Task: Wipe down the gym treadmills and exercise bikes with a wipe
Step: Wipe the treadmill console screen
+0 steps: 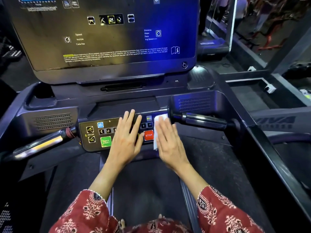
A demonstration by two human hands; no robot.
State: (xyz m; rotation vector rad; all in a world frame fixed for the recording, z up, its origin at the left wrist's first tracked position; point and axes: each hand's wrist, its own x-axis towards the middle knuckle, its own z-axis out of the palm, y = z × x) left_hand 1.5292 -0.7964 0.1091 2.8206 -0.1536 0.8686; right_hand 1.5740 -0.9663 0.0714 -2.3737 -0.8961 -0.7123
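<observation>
- Right hand (168, 142), fingers straight, presses the wipe (160, 117) on the right end of the button panel (96, 137).
- Left hand (126, 137) lies flat and empty beside it; the panel stretches leftward.

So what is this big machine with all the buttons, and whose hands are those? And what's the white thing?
This is a treadmill, a gym machine you walk or run on. There is only one picture. It comes from a camera worn on a person's head, so you look down at their own two hands. The big screen is at the top. Below it is a button panel with a green QUICK START button and a red STOP button. The left hand lies flat on the panel, fingers straight. The right hand presses a white wipe flat against the panel, beside the STOP button. It looks like cleaning. The dark belt you walk on is at the bottom.
</observation>
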